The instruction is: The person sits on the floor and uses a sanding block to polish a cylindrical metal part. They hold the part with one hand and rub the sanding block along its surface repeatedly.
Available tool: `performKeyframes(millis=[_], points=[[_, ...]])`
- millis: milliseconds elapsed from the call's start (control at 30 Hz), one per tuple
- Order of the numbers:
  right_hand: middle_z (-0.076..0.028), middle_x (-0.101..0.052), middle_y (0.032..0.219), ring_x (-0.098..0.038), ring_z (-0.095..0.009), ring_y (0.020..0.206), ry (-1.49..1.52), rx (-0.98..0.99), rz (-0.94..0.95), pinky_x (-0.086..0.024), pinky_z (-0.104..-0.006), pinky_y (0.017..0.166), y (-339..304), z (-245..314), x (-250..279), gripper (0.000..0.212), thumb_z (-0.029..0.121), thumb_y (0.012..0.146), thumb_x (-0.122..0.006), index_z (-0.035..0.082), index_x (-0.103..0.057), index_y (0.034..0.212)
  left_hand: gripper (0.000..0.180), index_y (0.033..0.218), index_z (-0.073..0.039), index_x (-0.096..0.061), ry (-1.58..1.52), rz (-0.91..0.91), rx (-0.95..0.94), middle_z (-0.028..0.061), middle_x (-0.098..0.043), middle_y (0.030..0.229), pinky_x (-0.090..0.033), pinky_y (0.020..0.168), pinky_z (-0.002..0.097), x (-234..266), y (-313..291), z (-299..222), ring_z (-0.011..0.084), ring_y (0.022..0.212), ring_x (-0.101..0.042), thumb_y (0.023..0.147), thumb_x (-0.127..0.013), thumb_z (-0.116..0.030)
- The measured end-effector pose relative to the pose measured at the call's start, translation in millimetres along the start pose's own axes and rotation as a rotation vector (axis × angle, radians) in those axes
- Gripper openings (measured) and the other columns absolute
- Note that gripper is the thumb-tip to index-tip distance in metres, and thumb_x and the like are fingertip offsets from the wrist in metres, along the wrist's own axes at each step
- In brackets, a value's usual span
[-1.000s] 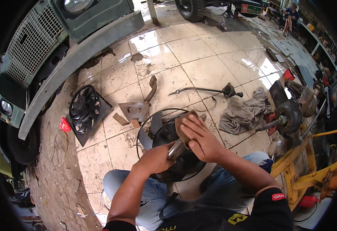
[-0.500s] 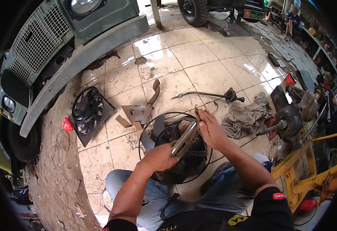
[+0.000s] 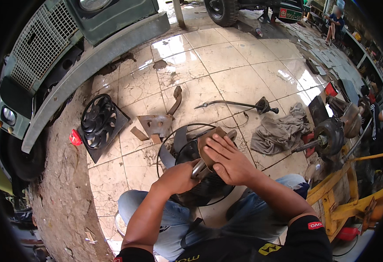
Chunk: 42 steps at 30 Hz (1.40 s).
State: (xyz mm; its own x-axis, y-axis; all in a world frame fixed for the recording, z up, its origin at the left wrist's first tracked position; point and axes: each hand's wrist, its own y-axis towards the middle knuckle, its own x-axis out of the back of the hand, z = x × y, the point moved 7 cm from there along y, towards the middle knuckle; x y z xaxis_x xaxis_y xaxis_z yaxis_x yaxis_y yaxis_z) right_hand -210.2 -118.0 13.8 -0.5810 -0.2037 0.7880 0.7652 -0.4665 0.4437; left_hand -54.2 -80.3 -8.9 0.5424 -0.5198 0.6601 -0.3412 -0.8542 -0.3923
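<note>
My left hand [image 3: 180, 178] is closed around the lower end of a silvery metal part [image 3: 197, 168] with smooth, bar-like edges. A brown sheet, apparently sandpaper [image 3: 203, 150], lies over the part's upper stretch. Pressing that sheet onto the metal is my right hand [image 3: 231, 161], its fingers laid across it and its thumb bent near the lower side. The part's far end shows past the right fingertips. Directly beneath both hands stands a black round fan [image 3: 207, 203] with a thin ring and grey blades, partly hidden by my hands and the part.
A rusty pedal bracket [image 3: 156, 125] and another black fan [image 3: 99, 120] lie to the left. Farther off rests a lever rod [image 3: 231, 104]. On the right are a grey rag [image 3: 283, 131], a greasy axle part [image 3: 329, 135] and a yellow frame [image 3: 342, 203]. A vehicle bumper [image 3: 95, 65] curves at upper left.
My right hand has slid down and toward me along the metal part, and its back now faces up more. The brown sheet shows more widely. My left hand keeps its grip, slightly shifted.
</note>
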Motion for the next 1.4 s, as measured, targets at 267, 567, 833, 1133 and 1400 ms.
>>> performKeyframes(millis=[267,567,833,1133,1400], points=[[-0.030,-0.039,0.157,-0.030,-0.048,0.150,0.036,-0.234,-0.135,-0.023,-0.0532,0.124,-7,-23,-6,0.056,0.030,0.107,-0.045,-0.005,-0.042,0.150,0.057,0.137,-0.004,-0.056,-0.026,-0.022,0.029,0.0286,-0.070,0.108,-0.053,0.088,0.0499,6,2,-6,0.0473,0.105,-0.066,0.086,-0.074,-0.022],[-0.028,-0.041,0.156,-0.035,-0.047,0.147,0.036,-0.276,-0.188,-0.026,-0.0536,0.123,-10,-37,-6,0.055,0.024,0.104,-0.049,-0.006,-0.042,0.150,0.060,0.144,-0.014,-0.053,0.034,0.002,0.054,0.0264,-0.071,0.108,-0.055,0.085,0.0505,-1,4,5,0.0445,0.102,-0.068,0.087,-0.068,-0.026],[-0.029,-0.041,0.155,-0.032,-0.049,0.148,0.140,-0.437,-0.174,-0.025,-0.0530,0.124,-14,-68,1,0.053,0.024,0.102,-0.052,-0.005,-0.046,0.147,0.054,0.134,-0.003,-0.059,-0.004,-0.021,0.045,0.0300,-0.070,0.104,-0.053,0.087,0.0490,6,2,-9,0.0466,0.100,-0.067,0.086,-0.073,-0.023],[-0.028,-0.040,0.157,-0.031,-0.046,0.150,0.078,-0.304,-0.134,-0.023,-0.0544,0.124,-8,-51,0,0.058,0.021,0.101,-0.054,-0.005,-0.041,0.151,0.056,0.136,-0.005,-0.057,0.013,-0.030,0.053,0.0290,-0.071,0.106,-0.053,0.087,0.0498,8,0,-6,0.0461,0.101,-0.067,0.085,-0.073,-0.022],[-0.028,-0.041,0.156,-0.034,-0.047,0.148,-0.009,-0.212,-0.038,-0.024,-0.0524,0.124,-8,-34,-3,0.057,0.026,0.103,-0.052,-0.005,-0.043,0.150,0.056,0.137,-0.007,-0.057,0.009,-0.010,0.053,0.0275,-0.071,0.107,-0.053,0.087,0.0500,9,-1,-5,0.0463,0.103,-0.067,0.085,-0.074,-0.021]])
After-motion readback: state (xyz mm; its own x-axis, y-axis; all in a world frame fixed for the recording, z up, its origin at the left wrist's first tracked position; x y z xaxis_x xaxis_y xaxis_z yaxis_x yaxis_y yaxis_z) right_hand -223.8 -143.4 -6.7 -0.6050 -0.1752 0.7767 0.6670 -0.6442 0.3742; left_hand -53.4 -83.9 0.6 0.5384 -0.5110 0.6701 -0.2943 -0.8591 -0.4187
